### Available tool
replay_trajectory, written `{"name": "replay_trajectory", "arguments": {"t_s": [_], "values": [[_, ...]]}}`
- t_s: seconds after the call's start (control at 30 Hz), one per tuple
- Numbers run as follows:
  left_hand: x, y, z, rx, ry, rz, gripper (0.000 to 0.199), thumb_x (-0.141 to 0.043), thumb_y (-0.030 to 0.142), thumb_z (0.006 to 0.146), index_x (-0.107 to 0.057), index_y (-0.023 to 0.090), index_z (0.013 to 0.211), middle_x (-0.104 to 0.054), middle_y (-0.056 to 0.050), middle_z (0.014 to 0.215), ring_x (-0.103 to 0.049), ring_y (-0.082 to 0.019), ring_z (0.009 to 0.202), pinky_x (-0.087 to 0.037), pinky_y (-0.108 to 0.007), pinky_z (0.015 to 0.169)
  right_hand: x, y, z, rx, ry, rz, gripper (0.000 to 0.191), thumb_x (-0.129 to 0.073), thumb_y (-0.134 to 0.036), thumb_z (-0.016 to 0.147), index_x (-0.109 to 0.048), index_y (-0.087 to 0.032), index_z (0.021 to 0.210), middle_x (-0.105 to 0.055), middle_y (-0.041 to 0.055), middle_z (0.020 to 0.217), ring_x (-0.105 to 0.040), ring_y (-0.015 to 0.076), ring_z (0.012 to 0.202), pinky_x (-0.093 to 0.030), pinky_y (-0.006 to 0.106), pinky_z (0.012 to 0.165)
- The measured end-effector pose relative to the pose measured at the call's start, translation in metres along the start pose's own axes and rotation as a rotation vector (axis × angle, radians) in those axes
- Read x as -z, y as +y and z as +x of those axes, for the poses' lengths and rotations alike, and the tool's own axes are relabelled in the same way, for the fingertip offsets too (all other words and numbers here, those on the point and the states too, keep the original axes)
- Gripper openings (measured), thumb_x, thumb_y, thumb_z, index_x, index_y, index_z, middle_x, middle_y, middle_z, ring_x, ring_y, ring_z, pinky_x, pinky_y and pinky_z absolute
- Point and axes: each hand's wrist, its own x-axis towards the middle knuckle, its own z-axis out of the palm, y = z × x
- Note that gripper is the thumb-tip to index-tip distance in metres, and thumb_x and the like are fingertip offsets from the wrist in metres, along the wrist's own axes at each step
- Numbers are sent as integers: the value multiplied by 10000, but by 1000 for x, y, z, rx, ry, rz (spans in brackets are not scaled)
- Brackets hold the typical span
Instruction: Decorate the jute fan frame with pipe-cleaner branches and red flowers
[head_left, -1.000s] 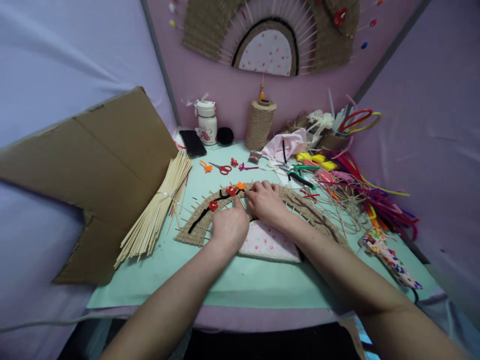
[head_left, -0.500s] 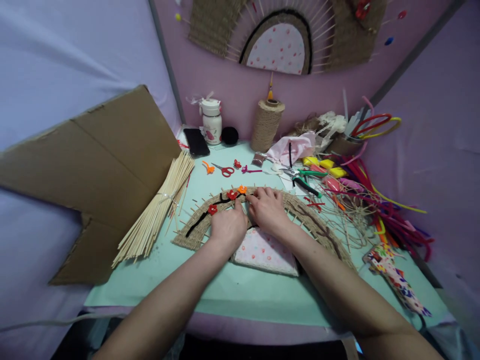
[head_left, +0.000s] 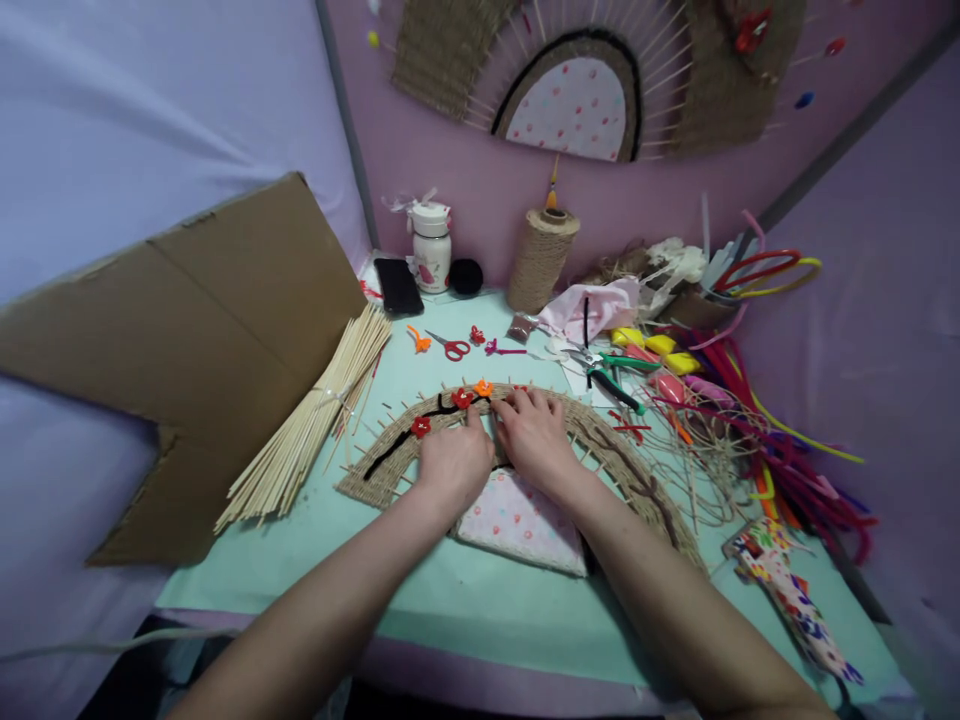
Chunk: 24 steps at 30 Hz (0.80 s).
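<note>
A woven arch (head_left: 390, 452) with thin sticks along its edges lies on the green table. A black strip (head_left: 388, 455), red flowers (head_left: 421, 426) and an orange flower (head_left: 484, 388) sit on its left and top parts. My left hand (head_left: 456, 455) is closed at the top of the arch, its index fingertip below the orange flower. My right hand (head_left: 534, 430) presses beside it with bent fingers at the black strip's end. Anything pinched is too small to tell. Below the hands is a white half-round piece with pink dots (head_left: 521, 520).
Scissors (head_left: 452, 348), green-handled pliers (head_left: 619, 390) and a twine spool (head_left: 541, 262) stand or lie behind the arch. Left are a stick bundle (head_left: 304, 430) and cardboard (head_left: 240, 330). Right are tangled cords (head_left: 701, 450) and a patterned glue gun (head_left: 795, 600).
The view has shifted slightly. Both hands stay at the top of the arch in nearly the same pose, and a bit of red now shows behind my right fingers.
</note>
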Motion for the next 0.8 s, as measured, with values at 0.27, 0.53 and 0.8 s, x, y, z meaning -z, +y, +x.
{"name": "replay_trajectory", "arguments": {"t_s": [0.27, 0.53, 0.8], "values": [[1, 0, -5, 8, 12, 28, 549, -328, 288, 969, -377, 57, 1465, -735, -178, 828, -724, -286, 788, -532, -369, 683, 1, -1, 1, 16, 87, 99, 309, -441, -239, 971, -590, -200, 1240, -595, 104, 1276, -426, 247, 1153, -285, 383, 882], [2, -1, -4, 13, -2, 19, 549, -321, 289, 971, -385, 66, 1468, -733, -181, 818, -723, -298, 805, -533, -373, 685, 8, 14, 13, -24, 3, 25, 253, -448, -248, 972, -671, -243, 1091, -618, 101, 1131, -440, 256, 1054, -270, 376, 812], [6, -2, -1, 23, -29, -2, 563, -359, 301, 964, -379, 65, 1475, -740, -182, 856, -725, -300, 814, -535, -385, 696, 16, 11, 35, 37, -93, -32, 221, -479, -207, 943, -683, -219, 1028, -644, 110, 1052, -465, 268, 1034, -251, 370, 754]]}}
